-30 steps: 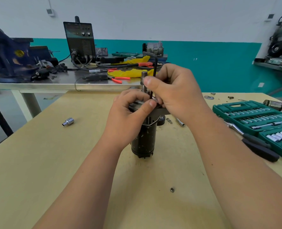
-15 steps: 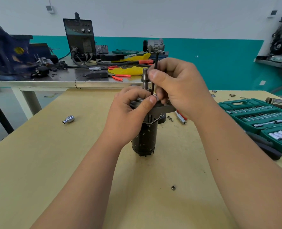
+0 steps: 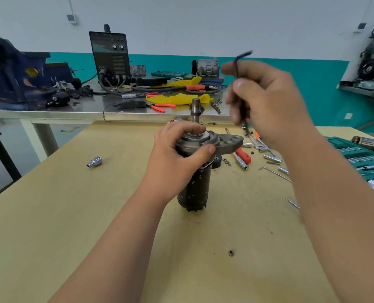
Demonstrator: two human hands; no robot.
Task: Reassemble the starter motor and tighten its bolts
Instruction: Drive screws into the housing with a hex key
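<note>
**Right hand** (image 3: 269, 106): your fingers are curled round the long shank of a hex key (image 3: 237, 66), with the thumb laid against it. The grip is blurred, so exact finger contact cannot be told.

**Hex key:** slim, black, L-shaped steel with the short leg uppermost and pointing right. You hold it in the air above and to the right of the motor, apart from it.

**Left hand** (image 3: 177, 154): your fingers are hooked over the far top rim of the starter motor (image 3: 196, 186), and the thumb presses on the near edge of its end cap.

**Starter motor:** it stands upright on end at the middle of the table (image 3: 72, 215).
- The body is a dark cylinder, scuffed and flecked pale, with a notched lower rim.
- The end cap is dull grey cast metal that spreads right into a rounded mounting ear (image 3: 227, 143).
- A stepped steel shaft (image 3: 196, 108) rises from its centre.

**Table:** a pale, matt wooden board, lightly marked. On it lie:
- a chrome socket (image 3: 94, 161), left of the motor and well apart from it;
- a small dark nut (image 3: 231, 253) near your right forearm;
- a red-handled driver (image 3: 244, 156) and a thin bent key (image 3: 273, 172) among loose chrome bits, right of the motor;
- a green moulded socket case (image 3: 365, 158) holding rows of bright sockets, at the right edge.

**Behind:** a steel-topped bench (image 3: 50, 112) carries a blue vise (image 3: 13, 73), a black boxy welder (image 3: 110, 57) with cables, a yellow cloth (image 3: 177, 98) and orange-handled pliers (image 3: 159, 107).
</note>
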